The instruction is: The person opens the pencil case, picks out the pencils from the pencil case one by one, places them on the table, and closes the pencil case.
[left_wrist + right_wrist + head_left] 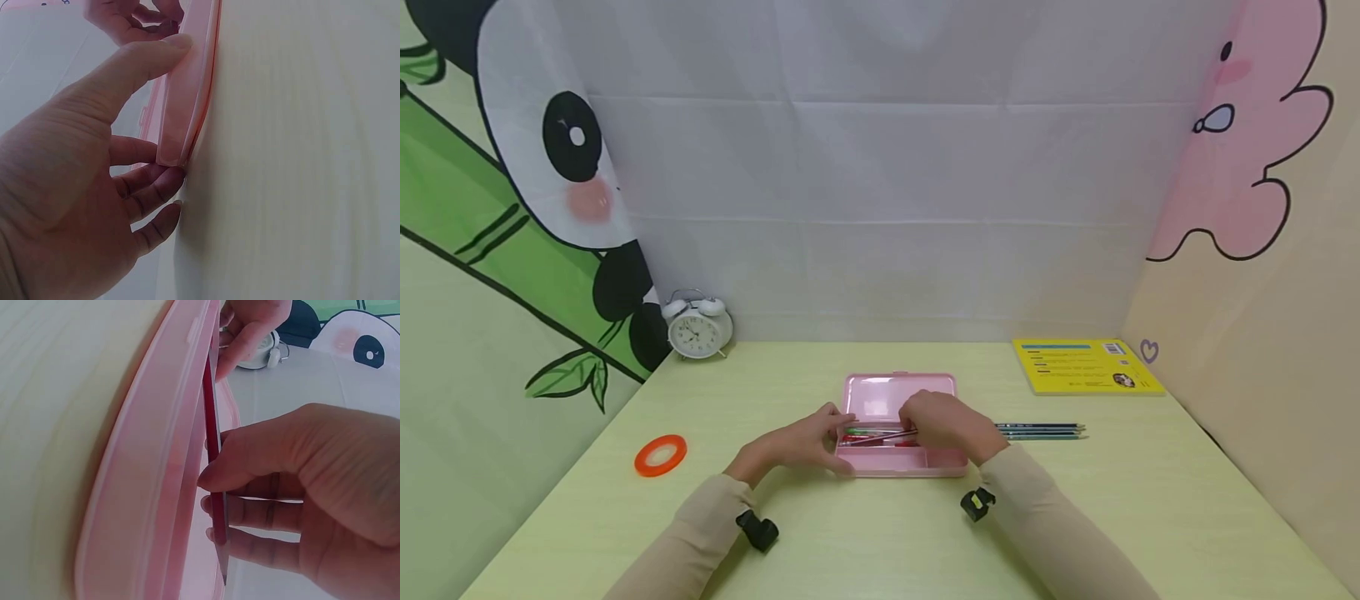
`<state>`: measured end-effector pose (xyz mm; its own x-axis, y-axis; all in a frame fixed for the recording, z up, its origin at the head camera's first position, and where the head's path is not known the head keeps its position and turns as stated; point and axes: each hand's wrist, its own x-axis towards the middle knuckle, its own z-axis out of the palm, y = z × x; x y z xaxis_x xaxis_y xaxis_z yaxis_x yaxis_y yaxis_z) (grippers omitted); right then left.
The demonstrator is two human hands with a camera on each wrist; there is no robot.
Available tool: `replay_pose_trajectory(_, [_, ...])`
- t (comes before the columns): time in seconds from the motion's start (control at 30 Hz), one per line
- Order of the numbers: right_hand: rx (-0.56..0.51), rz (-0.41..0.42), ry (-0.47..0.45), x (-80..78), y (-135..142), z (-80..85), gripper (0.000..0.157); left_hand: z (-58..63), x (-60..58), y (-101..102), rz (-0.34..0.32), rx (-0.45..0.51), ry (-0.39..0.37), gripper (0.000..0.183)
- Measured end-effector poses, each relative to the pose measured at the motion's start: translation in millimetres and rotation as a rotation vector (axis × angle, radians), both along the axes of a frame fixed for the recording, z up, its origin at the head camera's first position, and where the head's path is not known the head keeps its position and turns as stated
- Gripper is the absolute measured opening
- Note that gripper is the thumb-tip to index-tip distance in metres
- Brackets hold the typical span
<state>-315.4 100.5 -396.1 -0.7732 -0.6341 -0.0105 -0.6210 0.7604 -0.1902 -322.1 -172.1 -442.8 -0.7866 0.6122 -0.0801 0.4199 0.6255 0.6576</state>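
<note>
A pink pencil case [946,472] lies on the table with its lid [880,397] raised at the back. My left hand [801,442] grips its left end. In the left wrist view the thumb [147,62] presses the front wall and the other fingers [153,187] curl at the end. Over the case, my right hand [943,421] pinches a dark red pencil [217,506] between thumb and fingers. That pencil slants across the compartment, its sharpened tip pointing toward my right side. Several other pencils [857,432], green and red among them, lie inside, partly hidden by my right hand.
Several dark pencils [1045,431] lie side by side right of the case. A yellow book [1075,367] lies at the back right. A white alarm clock [697,327] stands at the back left, and an orange tape roll [643,460] lies at the left.
</note>
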Motion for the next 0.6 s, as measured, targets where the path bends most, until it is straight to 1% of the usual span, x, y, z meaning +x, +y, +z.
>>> replay_pose_trajectory(0.23, [0.027,0.017,0.014,0.9,-13,2.5,0.013,-0.2,-0.1,0,-0.005,-0.009,0.005,0.099])
replay_pose_trajectory(0.4, [0.044,0.034,0.044,0.4,-20,3.0,0.01,-0.7,-0.8,-1,-0.013,-0.003,0.008,0.098])
replay_pose_trajectory(0.6, [0.045,0.019,0.023,0.3,-26,1.7,0.009,-0.4,-0.6,-1,-0.018,-0.005,0.008,0.098])
